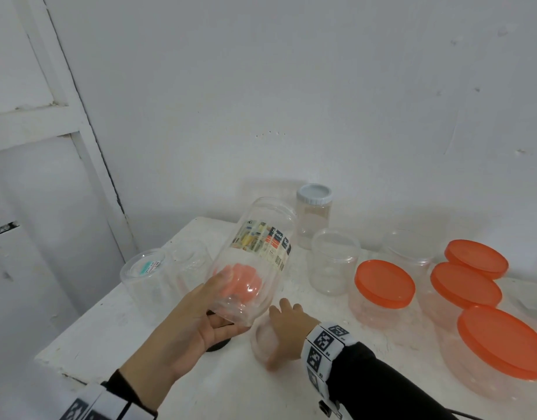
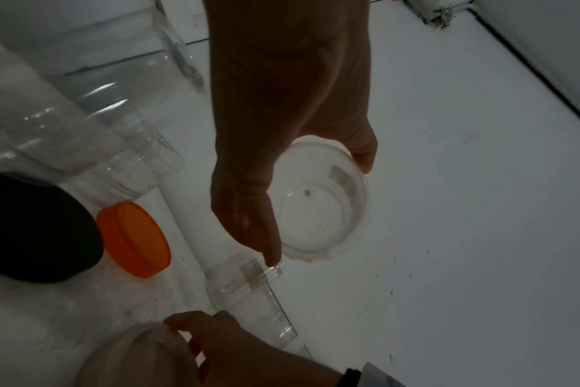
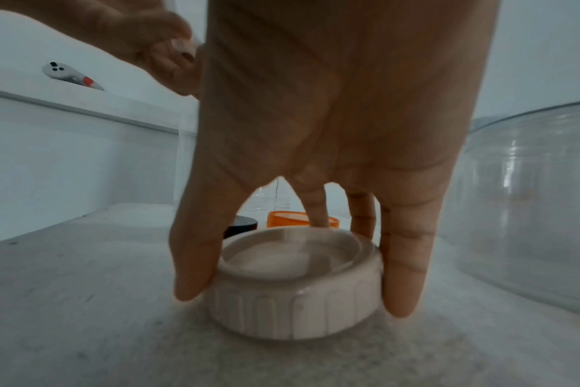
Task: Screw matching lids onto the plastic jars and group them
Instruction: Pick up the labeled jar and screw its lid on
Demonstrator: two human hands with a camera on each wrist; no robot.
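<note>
The left hand [image 1: 200, 316] grips a tall, clear, labelled jar [image 1: 255, 262] tilted over the worktop [image 1: 140, 344], beside it the right hand [image 3: 315, 157] clasps a ribbed white lid [image 3: 295, 288] — orange-lidded tubs [image 1: 382, 286] further right.

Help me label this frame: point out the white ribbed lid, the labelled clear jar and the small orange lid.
white ribbed lid [image 3: 295, 301]: right wrist view, ribbed side wall.
labelled clear jar [image 1: 262, 242]: head view, printed label.
small orange lid [image 2: 136, 239]: left wrist view, flat top.

head: bright, even, soft | left wrist: dim, backlit | right wrist: blurred | edges bowed
</note>
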